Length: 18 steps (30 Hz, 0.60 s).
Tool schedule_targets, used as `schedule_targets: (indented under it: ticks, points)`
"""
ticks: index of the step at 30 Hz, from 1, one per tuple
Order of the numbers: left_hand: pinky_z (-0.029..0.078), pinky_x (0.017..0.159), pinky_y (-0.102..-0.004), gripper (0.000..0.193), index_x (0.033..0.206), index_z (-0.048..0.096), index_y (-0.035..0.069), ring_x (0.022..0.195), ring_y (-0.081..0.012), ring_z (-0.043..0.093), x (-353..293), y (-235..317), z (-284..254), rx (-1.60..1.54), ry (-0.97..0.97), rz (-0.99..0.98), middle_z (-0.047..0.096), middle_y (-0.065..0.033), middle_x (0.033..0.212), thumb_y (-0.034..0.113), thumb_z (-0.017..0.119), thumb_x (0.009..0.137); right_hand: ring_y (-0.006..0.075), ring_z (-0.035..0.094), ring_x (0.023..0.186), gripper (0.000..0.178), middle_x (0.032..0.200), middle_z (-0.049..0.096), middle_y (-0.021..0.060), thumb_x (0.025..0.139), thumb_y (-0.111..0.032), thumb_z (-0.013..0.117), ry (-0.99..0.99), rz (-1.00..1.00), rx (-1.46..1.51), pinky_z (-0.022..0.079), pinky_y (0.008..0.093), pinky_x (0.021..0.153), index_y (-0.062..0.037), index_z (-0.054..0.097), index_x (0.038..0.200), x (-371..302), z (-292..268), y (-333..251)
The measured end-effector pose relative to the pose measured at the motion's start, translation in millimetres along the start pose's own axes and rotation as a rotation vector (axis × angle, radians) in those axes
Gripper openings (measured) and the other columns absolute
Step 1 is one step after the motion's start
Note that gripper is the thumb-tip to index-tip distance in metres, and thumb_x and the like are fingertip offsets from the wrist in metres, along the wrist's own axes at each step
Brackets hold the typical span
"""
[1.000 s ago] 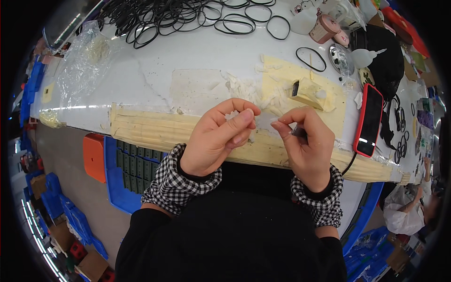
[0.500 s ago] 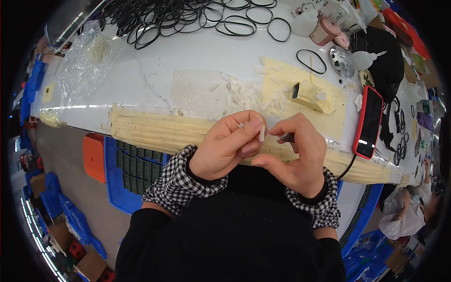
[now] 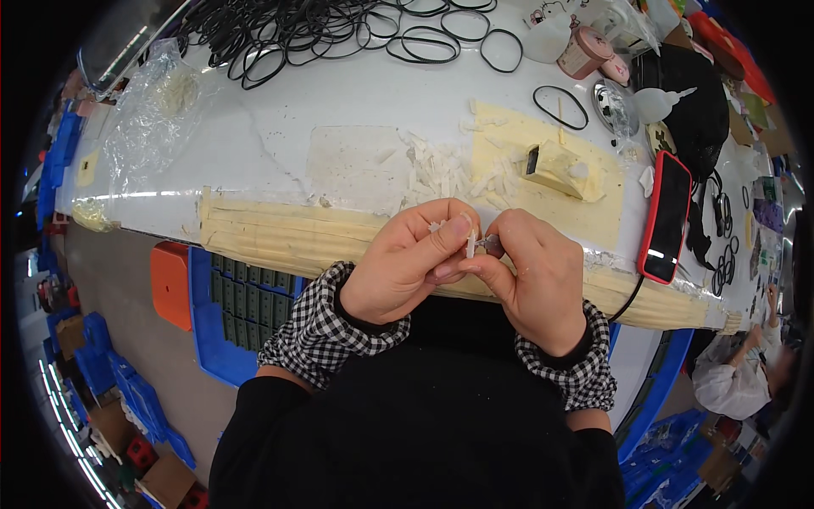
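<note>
My left hand point(image 3: 405, 261) is closed, pinching a small white strip point(image 3: 471, 246) between thumb and forefinger; more white bits poke out above its fingers. Right beside the strip, my right hand point(image 3: 543, 276) is closed on a small grey metallic-looking piece point(image 3: 489, 243). That piece lies against or very close to the strip, mostly covered by my fingers, so its kind is not clear. Both hands are over the near edge of the table. Just beyond them lies a loose heap of white strips point(image 3: 437, 165), partly spilling onto a yellow sheet point(image 3: 509, 127).
A yellow tape-wrapped block point(image 3: 555, 170) stands on the sheet. At the right lies a red-framed phone point(image 3: 666, 219) with a cable. Black rubber bands point(image 3: 288, 34) are piled at the far side. Clear plastic film point(image 3: 153, 119) lies left. A blue crate point(image 3: 212, 339) sits below the table edge.
My right hand has moved left and its fingers have closed in, bringing the grey piece up to the white strip. The left hand has stayed nearly still.
</note>
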<state>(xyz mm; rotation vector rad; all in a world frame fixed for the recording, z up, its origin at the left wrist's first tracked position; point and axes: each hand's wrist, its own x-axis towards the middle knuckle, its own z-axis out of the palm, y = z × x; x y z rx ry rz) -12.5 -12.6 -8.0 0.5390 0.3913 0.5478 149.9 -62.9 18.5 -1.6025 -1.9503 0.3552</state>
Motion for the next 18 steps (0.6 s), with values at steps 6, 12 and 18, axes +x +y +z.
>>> schedule_targets:
  ticks: [6,12,18]
  points:
    - [0.030,0.053,-0.0172,0.022,0.092,0.051,0.005,0.059,-0.0011,0.034,0.0,-3.6,-1.9,0.092,0.061,0.041,0.047,0.0029,0.080,0.025,0.047,0.099,0.0204,0.054,0.055,0.036,0.063,0.048,0.0026,0.076,-0.043,0.067,-0.010,-0.020,-0.061,0.042,0.0311,0.047,-0.0104,0.053,0.075,-0.6,-1.9,0.0]
    - [0.030,0.054,-0.0175,0.023,0.090,0.051,0.004,0.059,-0.0011,0.034,-2.4,1.4,0.2,0.118,0.087,0.024,0.046,0.0031,0.077,0.025,0.048,0.099,0.0241,0.050,0.055,0.040,0.062,0.046,0.0069,0.079,-0.041,0.065,-0.009,0.005,-0.031,0.039,0.0330,0.049,-0.0047,0.050,0.072,1.0,-2.2,-2.3]
    - [0.030,0.054,-0.0175,0.022,0.089,0.051,0.004,0.059,-0.0011,0.034,-2.9,1.1,-0.7,0.136,0.091,0.039,0.046,0.0029,0.077,0.024,0.048,0.098,0.0224,0.052,0.055,0.037,0.062,0.047,0.0048,0.077,-0.043,0.066,-0.030,-0.026,-0.079,0.040,0.0325,0.048,-0.0081,0.052,0.074,-0.9,-0.9,0.8]
